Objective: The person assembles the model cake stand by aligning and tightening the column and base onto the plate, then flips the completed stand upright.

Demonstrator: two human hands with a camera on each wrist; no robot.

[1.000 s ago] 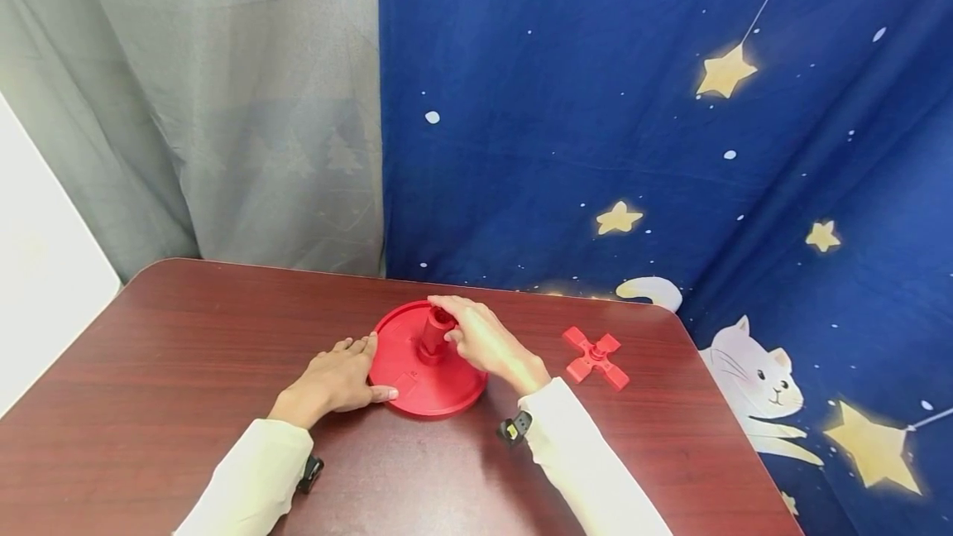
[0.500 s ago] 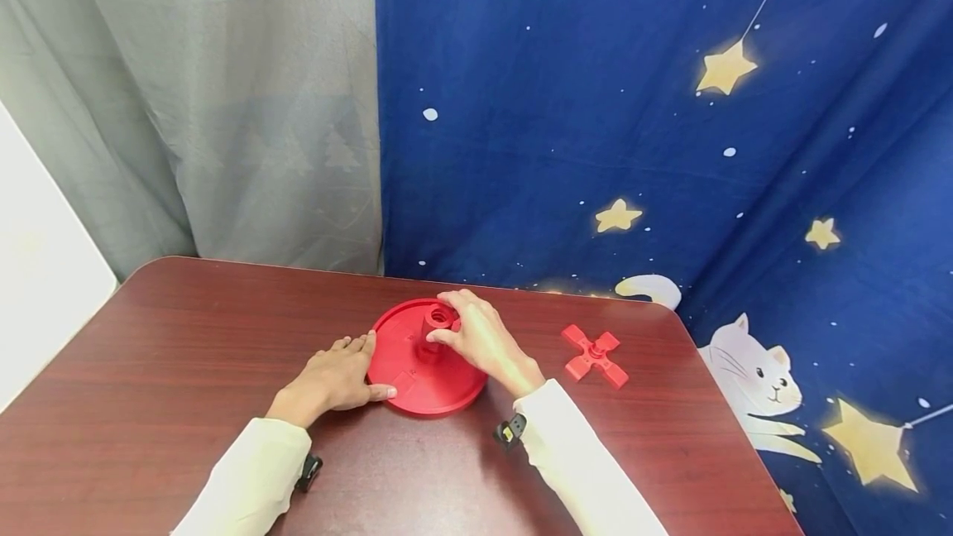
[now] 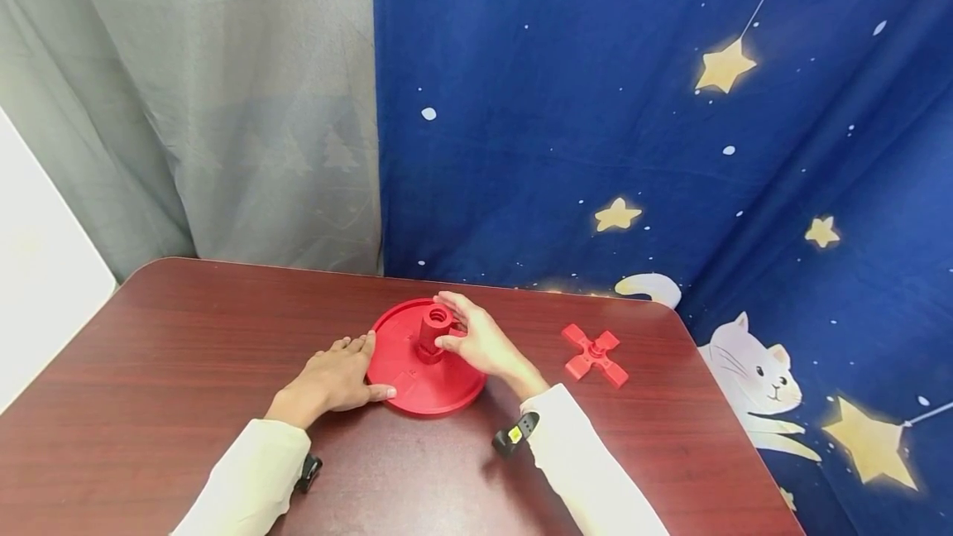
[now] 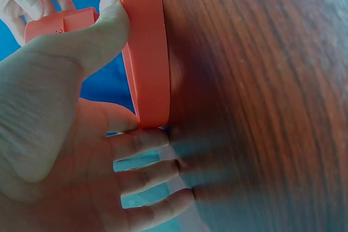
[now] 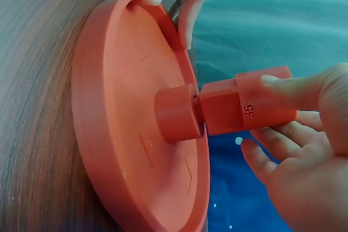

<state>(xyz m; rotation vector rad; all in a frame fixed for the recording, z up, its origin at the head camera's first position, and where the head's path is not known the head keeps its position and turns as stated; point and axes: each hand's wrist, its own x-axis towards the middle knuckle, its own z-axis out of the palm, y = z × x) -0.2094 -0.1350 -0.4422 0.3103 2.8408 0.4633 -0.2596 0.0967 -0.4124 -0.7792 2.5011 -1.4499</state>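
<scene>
A round red base [image 3: 439, 387] with a raised rim lies on the table. From its middle rises a red threaded sleeve [image 5: 247, 100], hollow at the top, hex-sided lower down and marked 35. A narrow neck shows between it and the base's short collar [image 5: 176, 113]. My right hand [image 3: 484, 346] holds the sleeve loosely, thumb on the near side and other fingers behind, partly hidden. My left hand [image 3: 331, 379] steadies the base's left edge. Its thumb [image 4: 109, 12] lies over the rim, while its straight fingers [image 4: 144, 180] press along the outside and touch the tabletop.
To the right on the brown table [image 3: 223, 337] lies a red cross-shaped part [image 3: 596, 356] with a small central stud. A grey curtain [image 3: 275, 106] and a blue starry curtain [image 3: 521, 147] hang behind the table's far edge.
My right hand has shifted round the sleeve: the thumb came forward across its near side, then slid back right. The sleeve's top has come into fuller view. The left hand stays put.
</scene>
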